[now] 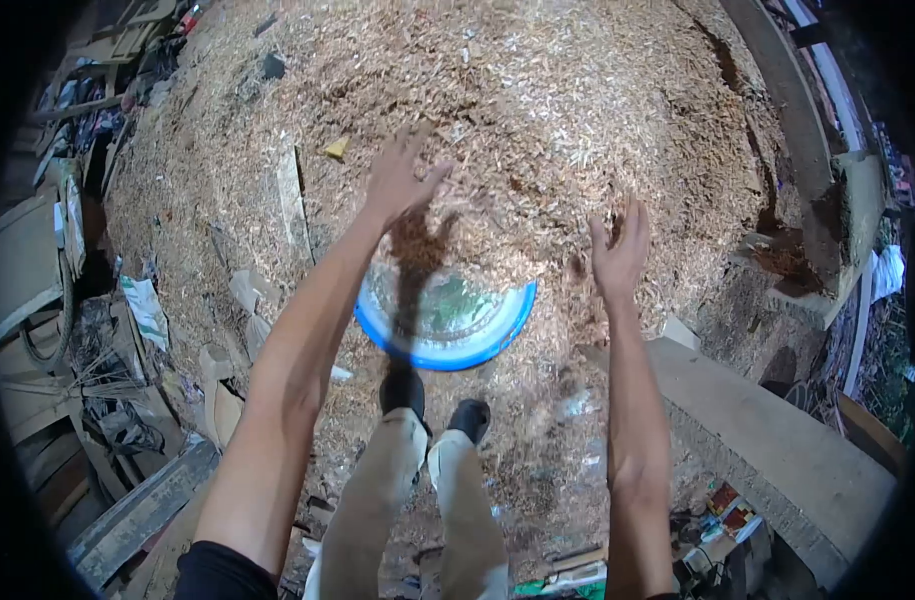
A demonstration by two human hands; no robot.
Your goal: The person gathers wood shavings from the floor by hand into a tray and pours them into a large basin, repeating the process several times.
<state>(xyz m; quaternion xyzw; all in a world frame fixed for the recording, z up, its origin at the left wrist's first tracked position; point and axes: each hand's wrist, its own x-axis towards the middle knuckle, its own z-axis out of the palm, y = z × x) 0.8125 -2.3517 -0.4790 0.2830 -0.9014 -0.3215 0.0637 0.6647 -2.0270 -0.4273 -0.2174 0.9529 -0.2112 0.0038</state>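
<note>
A large heap of wood shavings (538,130) lies in front of me. My left hand (403,185) is stretched over the heap with its fingers spread, holding nothing. To the right, my right hand (621,250) is at the shavings with its thumb apart from the fingers, and nothing shows in it. Between and below the hands is a round basin (448,357) with a blue rim and a white and green inside. Shavings hide its far side. The shadow of my left arm falls across the basin.
My shoes (468,420) stand just below the basin. At right lie a thick wooden plank (768,430) and an upright beam (798,120). Scrap boards and wires (88,390) pile up at left. A yellow scrap (337,148) and a wood strip (293,195) lie on the shavings.
</note>
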